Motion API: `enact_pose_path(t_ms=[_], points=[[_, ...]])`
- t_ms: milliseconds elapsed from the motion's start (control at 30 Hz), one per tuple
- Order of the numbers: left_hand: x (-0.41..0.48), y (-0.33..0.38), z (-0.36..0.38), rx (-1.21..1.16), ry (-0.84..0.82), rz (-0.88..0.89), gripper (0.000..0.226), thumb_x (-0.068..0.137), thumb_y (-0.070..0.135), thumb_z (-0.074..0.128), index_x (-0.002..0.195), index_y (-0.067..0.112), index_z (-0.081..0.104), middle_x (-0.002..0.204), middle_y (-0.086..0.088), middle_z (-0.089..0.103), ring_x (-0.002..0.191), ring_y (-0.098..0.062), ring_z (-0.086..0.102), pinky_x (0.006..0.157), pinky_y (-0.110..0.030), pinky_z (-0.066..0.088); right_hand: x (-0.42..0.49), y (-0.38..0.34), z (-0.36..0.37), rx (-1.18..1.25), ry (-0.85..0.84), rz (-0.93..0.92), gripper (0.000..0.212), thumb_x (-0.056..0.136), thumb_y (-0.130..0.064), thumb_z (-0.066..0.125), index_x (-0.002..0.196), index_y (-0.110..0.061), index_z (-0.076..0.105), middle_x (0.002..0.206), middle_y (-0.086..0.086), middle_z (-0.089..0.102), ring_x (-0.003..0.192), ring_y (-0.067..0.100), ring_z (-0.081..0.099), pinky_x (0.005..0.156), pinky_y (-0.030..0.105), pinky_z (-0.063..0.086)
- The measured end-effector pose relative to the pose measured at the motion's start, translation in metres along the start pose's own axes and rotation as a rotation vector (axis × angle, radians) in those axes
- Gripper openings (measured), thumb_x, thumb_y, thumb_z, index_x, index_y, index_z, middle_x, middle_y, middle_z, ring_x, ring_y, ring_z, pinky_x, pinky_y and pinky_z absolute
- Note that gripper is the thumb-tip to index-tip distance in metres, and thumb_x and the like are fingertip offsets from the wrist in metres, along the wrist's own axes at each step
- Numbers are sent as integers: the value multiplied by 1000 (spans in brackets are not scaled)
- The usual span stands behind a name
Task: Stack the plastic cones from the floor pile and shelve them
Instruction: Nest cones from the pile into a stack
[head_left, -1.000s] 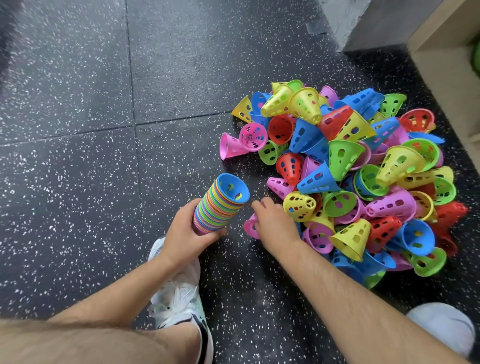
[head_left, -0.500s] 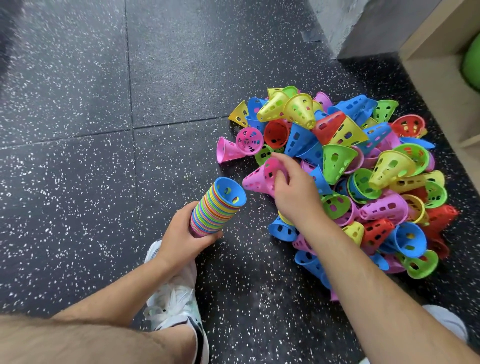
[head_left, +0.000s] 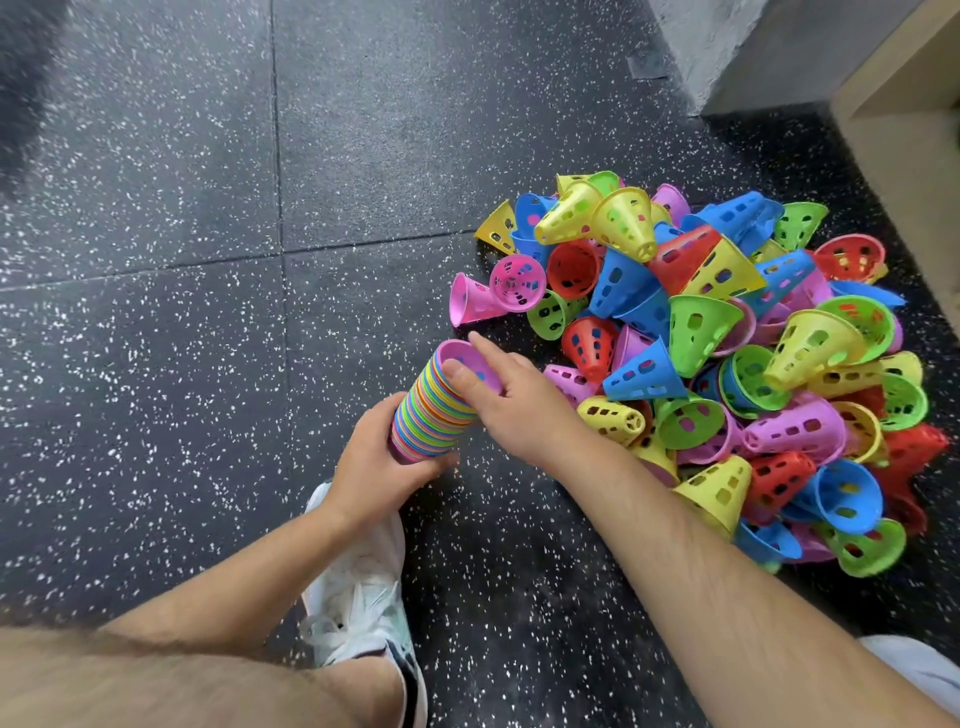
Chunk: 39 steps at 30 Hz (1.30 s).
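Watching the head cam feed here, so going big to small: the speckled black rubber floor fills most of the view, and the loose pile of cones sits on it off to the right, a jumble of yellow, blue, green, red and pink lying every which way. Way more than I can count, so I'd call this early-to-middle of the job at best. A bit of the tan shelf unit pokes in at the top right corner, just beyond the pile, and I see nothing shelved on the part that shows. Then there's the stack, 1 tilted column of nested cones, held off the floor above a white shoe, wide mouth pointing up and away. The left hand is wrapped round its lower, narrow end. The right hand is at the mouth end, thumb on the near rim and fingers over the far side, pinching the pink cone that's the top layer. So my read is we're in the seating step: that pink 1 looks nearly nested. Next move, I reckon, is a firm push home, let go, and reach right for another cone. The pink ones lying just past the hand look easiest, wide mouths reachable and nothing piled on them.
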<state>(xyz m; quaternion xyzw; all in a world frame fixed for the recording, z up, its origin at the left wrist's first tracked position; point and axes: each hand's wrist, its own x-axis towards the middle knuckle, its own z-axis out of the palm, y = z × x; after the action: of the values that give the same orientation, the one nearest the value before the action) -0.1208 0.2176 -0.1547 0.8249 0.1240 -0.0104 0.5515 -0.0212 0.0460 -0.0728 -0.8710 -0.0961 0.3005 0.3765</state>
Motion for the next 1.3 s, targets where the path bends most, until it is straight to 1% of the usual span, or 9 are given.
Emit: enact_pose_path(t_ms=[133, 267, 367, 500, 633, 867, 967, 1100, 1300], points=[[14, 1, -11, 21, 22, -15, 55, 67, 23, 93, 111, 39, 64, 103, 8, 73, 94, -14, 70, 87, -36, 56, 22, -6, -1, 33, 36, -77, 71, 92, -71, 41, 151, -32, 40, 145, 1, 47, 135, 15, 43, 116, 36, 31], [30, -9, -20, 34, 41, -60, 65, 67, 32, 93, 123, 39, 60, 113, 10, 71, 106, -18, 69, 97, -49, 54, 56, 0, -5, 6, 285, -195, 34, 104, -30, 43, 130, -18, 61, 124, 7, 61, 119, 21, 54, 104, 36, 40], [39, -12, -25, 8, 49, -99, 64, 66, 34, 93, 121, 35, 61, 110, 6, 72, 103, -19, 70, 94, -47, 56, 84, 9, -11, -286, 307, -239, 42, 94, -10, 49, 135, -19, 56, 122, 12, 53, 111, 33, 52, 94, 46, 46], [47, -10, -29, 18, 53, -150, 66, 67, 24, 96, 118, 30, 55, 109, 8, 70, 97, -5, 67, 84, -31, 53, 111, 5, -11, -879, 162, -183, 72, 86, -12, 60, 150, -35, 34, 152, 12, 25, 131, 36, 31, 107, 45, 37], [54, -7, -33, 44, 39, -211, 68, 61, 35, 90, 115, 29, 49, 105, 12, 67, 91, 1, 66, 79, -29, 52, 120, 2, -7, -1098, 209, -248, 54, 86, -13, 60, 137, -26, 47, 146, 11, 35, 129, 36, 35, 99, 44, 36], [62, 1, -30, 70, 18, -216, 71, 60, 37, 80, 121, 29, 45, 105, 18, 64, 92, 5, 63, 79, -30, 51, 110, 23, -6, -828, 414, -349, 36, 71, -7, 80, 102, -12, 63, 113, 16, 57, 98, 37, 52, 77, 43, 49], [65, 1, -25, 42, -6, -173, 71, 64, 29, 82, 125, 31, 46, 112, 18, 65, 98, 1, 64, 86, -31, 52, 93, 31, -15, -516, 460, -417, 16, 92, -13, 61, 106, -5, 59, 131, 25, 51, 112, 43, 48, 92, 50, 48], [72, 4, -17, 45, -37, -63, 69, 66, 22, 82, 125, 39, 51, 117, 14, 65, 107, -8, 65, 94, -34, 52, 72, 35, -38, -189, 638, -369, 19, 97, -14, 49, 107, 0, 57, 138, 29, 45, 125, 44, 45, 109, 43, 34], [81, 14, -3, 47, -94, -38, 52, 67, 21, 79, 112, 30, 56, 104, 6, 64, 88, 0, 61, 80, -24, 50, 47, 20, -56, -74, 711, -477, 17, 104, -31, 38, 112, -20, 49, 128, 22, 54, 117, 39, 54, 103, 44, 44]])
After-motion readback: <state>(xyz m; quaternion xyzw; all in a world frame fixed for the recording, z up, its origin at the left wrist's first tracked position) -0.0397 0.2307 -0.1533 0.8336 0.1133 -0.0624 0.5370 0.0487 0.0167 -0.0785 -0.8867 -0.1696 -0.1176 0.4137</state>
